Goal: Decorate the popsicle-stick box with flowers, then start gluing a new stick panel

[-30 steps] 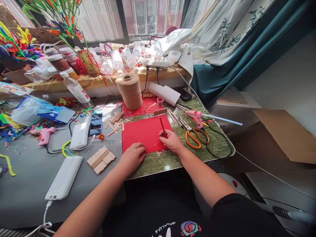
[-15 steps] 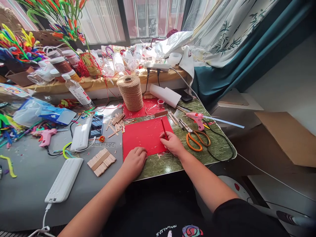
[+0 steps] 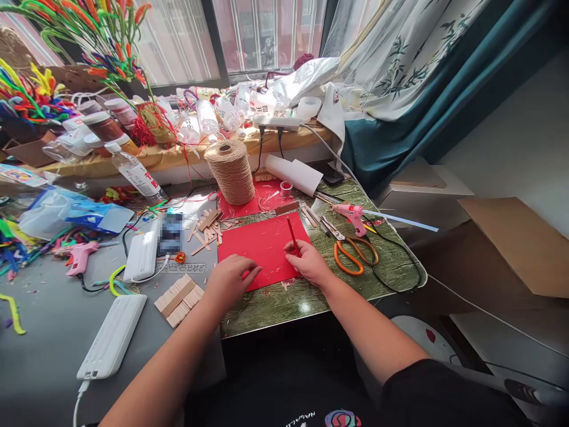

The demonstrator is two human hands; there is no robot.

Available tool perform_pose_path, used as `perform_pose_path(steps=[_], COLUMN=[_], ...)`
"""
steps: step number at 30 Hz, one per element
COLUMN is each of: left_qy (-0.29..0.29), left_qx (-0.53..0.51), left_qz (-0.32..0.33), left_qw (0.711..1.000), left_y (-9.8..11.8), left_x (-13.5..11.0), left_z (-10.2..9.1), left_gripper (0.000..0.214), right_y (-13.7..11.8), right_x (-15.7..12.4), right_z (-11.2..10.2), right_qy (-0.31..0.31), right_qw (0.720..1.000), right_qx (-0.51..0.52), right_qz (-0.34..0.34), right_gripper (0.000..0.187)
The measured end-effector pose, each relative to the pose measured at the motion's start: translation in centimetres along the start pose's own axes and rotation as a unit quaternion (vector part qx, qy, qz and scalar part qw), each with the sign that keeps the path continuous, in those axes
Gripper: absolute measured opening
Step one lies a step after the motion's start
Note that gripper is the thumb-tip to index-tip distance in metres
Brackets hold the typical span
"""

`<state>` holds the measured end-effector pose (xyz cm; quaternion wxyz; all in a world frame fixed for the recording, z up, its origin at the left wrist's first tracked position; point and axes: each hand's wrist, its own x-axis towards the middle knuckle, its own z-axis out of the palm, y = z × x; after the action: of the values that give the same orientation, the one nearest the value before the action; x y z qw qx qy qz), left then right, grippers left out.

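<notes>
Hands are working apart on a flat red paper sheet (image 3: 262,240) lying on the green wood-print table mat (image 3: 311,296). Right hand (image 3: 307,264) is gripping a thin red pencil (image 3: 292,232), tip down for marking. Left hand (image 3: 231,279) is pressing the near corner, probably flat rather than pinching, steadying it. Orange-handled scissors (image 3: 355,255) are lying just right.

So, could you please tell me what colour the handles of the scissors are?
The scissors have orange handles, shown best in the head view.

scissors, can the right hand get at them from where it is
Probably yes. The scissors lie just right of the right hand, with bare table between and nothing over them. The hand grips a pencil, though, so it would likely need to drop that first.
</notes>
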<state>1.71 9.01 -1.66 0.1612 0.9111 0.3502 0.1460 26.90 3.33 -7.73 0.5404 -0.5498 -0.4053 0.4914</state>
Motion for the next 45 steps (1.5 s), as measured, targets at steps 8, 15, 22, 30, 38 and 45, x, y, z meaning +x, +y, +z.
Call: perform_pose_path(steps=[8,15,22,30,38,45], left_qy=[-0.052,-0.049,-0.116,-0.190,-0.094,0.211], left_qx=[0.025,0.125,0.077,0.021,-0.066,-0.212], left_qz=[-0.005,0.013,-0.018,-0.048,-0.074,0.094], left_qw=[0.998,0.991,0.990,0.980,0.991,0.949], left_y=[-1.0,-1.0,-0.6,-0.8,1.2,4.9], left_x=[8.2,8.0,9.2,11.2,7.6,0.6], left_z=[3.8,5.2,4.2,2.6,1.0,-8.8], left_gripper=[0.017,0.019,0.016,0.008,0.015,0.005], right_y=[-0.8,-0.1,-0.2,-0.3,-0.5,-0.1], right_x=[-0.1,0.1,-0.1,-0.4,-0.9,-1.0], right_z=[-0.2,-0.5,-0.6,-0.3,-0.2,0.0], right_qy=[-0.021,-0.034,-0.022,-0.014,-0.016,-0.005], right_qw=[0.993,0.994,0.999,0.999,0.994,0.997], right_qx=[0.100,0.086,0.031,0.035,0.083,0.058], right_qz=[0.065,0.060,0.020,0.031,0.067,0.056], right_gripper=[0.033,0.029,0.024,0.037,0.044,0.049])
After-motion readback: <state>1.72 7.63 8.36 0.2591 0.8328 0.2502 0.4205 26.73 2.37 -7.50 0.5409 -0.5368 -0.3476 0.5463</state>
